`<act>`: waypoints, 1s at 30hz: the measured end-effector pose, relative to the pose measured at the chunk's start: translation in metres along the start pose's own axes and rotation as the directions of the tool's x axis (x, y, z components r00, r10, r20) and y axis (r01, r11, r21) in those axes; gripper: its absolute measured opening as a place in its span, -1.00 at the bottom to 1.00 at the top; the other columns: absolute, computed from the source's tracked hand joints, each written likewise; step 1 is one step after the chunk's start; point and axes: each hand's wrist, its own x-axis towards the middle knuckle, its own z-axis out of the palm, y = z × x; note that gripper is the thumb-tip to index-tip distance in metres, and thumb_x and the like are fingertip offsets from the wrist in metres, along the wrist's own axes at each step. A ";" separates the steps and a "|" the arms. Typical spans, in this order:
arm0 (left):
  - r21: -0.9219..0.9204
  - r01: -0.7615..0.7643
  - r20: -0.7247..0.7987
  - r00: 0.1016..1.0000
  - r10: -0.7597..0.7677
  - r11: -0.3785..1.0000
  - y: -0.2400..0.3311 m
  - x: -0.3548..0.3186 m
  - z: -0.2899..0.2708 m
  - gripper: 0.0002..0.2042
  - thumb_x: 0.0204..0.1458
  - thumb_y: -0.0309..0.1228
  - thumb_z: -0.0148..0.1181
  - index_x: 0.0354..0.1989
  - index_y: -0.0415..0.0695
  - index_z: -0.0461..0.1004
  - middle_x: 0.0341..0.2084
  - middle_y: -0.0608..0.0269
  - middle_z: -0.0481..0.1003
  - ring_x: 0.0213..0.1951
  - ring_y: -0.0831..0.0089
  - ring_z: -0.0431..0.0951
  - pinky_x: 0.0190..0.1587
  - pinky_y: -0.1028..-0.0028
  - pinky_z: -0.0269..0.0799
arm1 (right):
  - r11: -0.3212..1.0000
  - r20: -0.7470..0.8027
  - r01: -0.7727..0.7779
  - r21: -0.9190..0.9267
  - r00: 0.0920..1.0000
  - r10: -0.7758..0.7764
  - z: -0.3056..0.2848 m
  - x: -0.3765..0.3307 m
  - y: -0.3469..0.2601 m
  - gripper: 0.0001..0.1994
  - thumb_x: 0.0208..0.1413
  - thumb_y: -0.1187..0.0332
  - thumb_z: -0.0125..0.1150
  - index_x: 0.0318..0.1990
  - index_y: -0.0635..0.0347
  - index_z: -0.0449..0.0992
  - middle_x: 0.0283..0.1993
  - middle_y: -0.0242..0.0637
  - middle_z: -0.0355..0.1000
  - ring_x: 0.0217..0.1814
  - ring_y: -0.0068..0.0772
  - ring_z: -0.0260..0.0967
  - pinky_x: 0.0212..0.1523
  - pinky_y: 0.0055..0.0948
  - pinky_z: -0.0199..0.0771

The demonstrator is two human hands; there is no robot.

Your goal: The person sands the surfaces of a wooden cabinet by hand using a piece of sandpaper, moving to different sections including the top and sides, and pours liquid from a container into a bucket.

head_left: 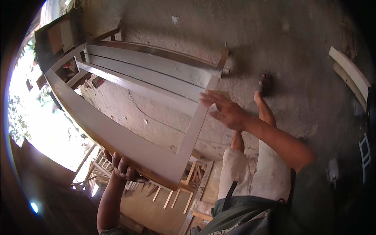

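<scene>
A large pale grey-painted wooden frame [117,137] with slats across its far half stretches from lower centre to upper left. My left hand [124,167] grips the underside of its near long rail close to the corner. My right hand [224,109] is flat against the frame's short end rail [194,131], fingers spread, pressing what looks like a small piece of sandpaper [221,94] on the wood. My legs and a sandalled foot [265,84] stand to the right of the frame.
Rough concrete floor [282,47] lies beyond the frame. Pale wooden boards [350,72] lean at the right edge. Small slatted wooden pieces [184,188] lie on the ground below the frame's near corner. More wooden furniture [58,37] stands at upper left.
</scene>
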 end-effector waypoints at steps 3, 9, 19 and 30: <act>0.004 -0.001 0.009 1.000 0.001 1.000 -0.002 -0.001 0.000 -0.08 0.18 0.39 -0.35 0.48 -0.14 -0.12 0.41 -0.20 0.02 0.42 -0.25 0.04 0.33 -0.39 -0.03 | 0.987 0.020 0.104 -0.119 0.995 -0.102 0.007 -0.003 -0.052 -0.51 0.30 0.09 0.11 0.33 -0.01 0.36 0.49 -0.26 0.16 0.59 -0.20 -0.07 0.54 -0.06 -0.08; 0.004 -0.014 0.011 1.000 0.014 1.000 -0.004 0.004 0.000 -0.09 0.18 0.39 -0.36 0.47 -0.13 -0.12 0.40 -0.20 0.02 0.42 -0.25 0.04 0.32 -0.41 -0.03 | 0.995 -0.023 -0.100 0.012 0.995 0.100 -0.015 0.010 0.003 -0.53 0.35 0.12 0.04 0.28 0.21 0.36 0.46 -0.07 0.18 0.50 -0.08 0.12 0.50 -0.16 0.05; 0.017 -0.003 0.032 0.999 0.003 1.000 -0.004 0.004 0.001 -0.10 0.19 0.38 -0.37 0.46 -0.13 -0.11 0.40 -0.20 0.01 0.42 -0.26 0.03 0.31 -0.43 -0.04 | 0.967 -0.144 -0.207 0.150 0.963 0.229 0.004 0.014 0.007 -0.60 0.28 0.19 0.17 0.14 0.26 0.43 0.35 0.02 0.28 0.37 -0.01 0.27 0.28 -0.10 0.32; 0.043 0.042 0.047 0.998 -0.044 0.998 0.010 -0.004 0.000 -0.11 0.14 0.44 -0.40 0.49 0.05 -0.14 0.43 -0.03 0.01 0.46 -0.12 0.00 0.36 -0.43 -0.17 | 0.926 -0.240 -0.363 0.108 0.894 0.378 0.014 0.024 0.007 -0.60 0.36 0.15 0.01 0.12 0.31 0.41 0.24 0.10 0.37 0.37 0.10 0.23 0.37 -0.09 0.14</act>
